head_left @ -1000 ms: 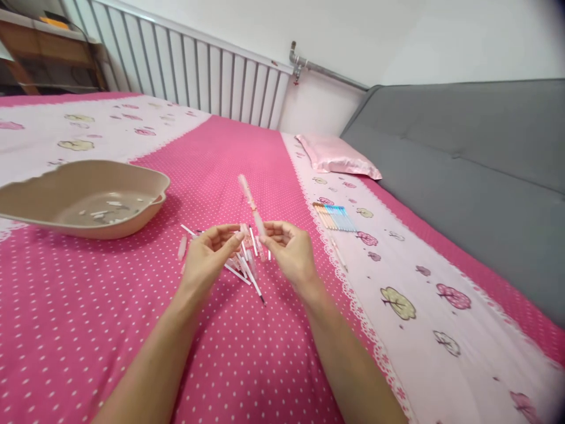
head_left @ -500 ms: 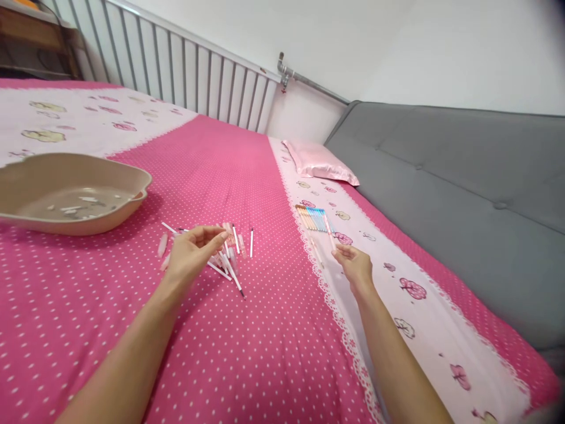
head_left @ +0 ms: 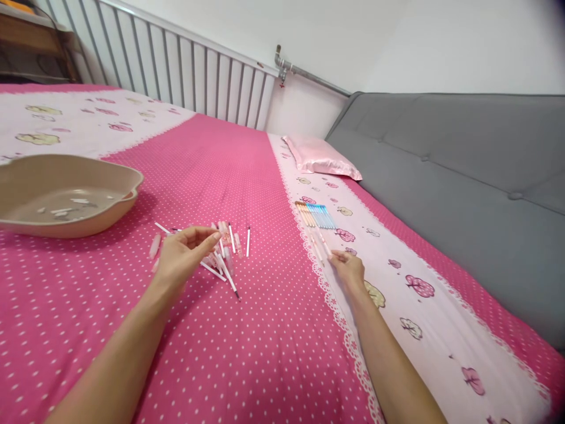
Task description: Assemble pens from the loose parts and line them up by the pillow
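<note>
Head camera, right hand (head_left: 352, 272): fingertips pinched on the near end of a slim pink pen (head_left: 324, 242), which points away from them.
Left hand (head_left: 182, 253): fingers curled, thumb tip close to the forefinger; cannot tell whether anything sits between.
Loose pen parts (head_left: 228, 259): thin white dark-tipped sticks and translucent pinkish barrels, heaped beside the left fingers.
Pale pen (head_left: 316, 250): just left of the held one.
Pen row (head_left: 315, 215): orange and blue, side by side, beyond the right fingertips.
Basin (head_left: 101, 227): smooth, beige, rounded, white bits inside, left of both hands.
Bedspread (head_left: 265, 347): pink, white-dotted; pale lace-edged band under the right fingers.
Room: satiny pillow (head_left: 322, 156), grey padded headboard (head_left: 445, 141), white radiator (head_left: 176, 56), all beyond the fingers.
</note>
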A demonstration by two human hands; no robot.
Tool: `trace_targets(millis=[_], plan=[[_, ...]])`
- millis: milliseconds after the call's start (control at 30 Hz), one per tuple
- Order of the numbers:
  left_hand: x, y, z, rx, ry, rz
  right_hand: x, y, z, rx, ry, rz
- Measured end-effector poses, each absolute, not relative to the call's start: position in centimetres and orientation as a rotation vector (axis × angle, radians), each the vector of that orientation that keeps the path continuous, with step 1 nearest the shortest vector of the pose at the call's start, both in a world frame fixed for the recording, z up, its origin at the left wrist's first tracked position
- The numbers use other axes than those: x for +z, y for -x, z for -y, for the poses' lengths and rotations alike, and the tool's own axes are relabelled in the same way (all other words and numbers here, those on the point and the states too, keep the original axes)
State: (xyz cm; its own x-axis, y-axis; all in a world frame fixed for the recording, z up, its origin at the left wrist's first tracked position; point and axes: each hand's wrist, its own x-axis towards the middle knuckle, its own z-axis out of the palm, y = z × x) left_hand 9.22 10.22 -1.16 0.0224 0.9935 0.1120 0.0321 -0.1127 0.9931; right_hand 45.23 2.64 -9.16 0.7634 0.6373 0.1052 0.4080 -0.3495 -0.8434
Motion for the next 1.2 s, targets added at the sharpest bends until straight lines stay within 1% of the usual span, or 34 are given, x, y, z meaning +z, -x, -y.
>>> trace_targets(millis=[567,1200], plan=[[-1.7,-9.0,-10.7,1.239,-1.388,-1.201,-8.5,-44.1,-2.9,0.219,2.047,0.857],[-1.8,-9.2,-10.6,1.247,-1.414,-1.199,-9.2,-43.6,-2.6,0.103,2.082,1.012]])
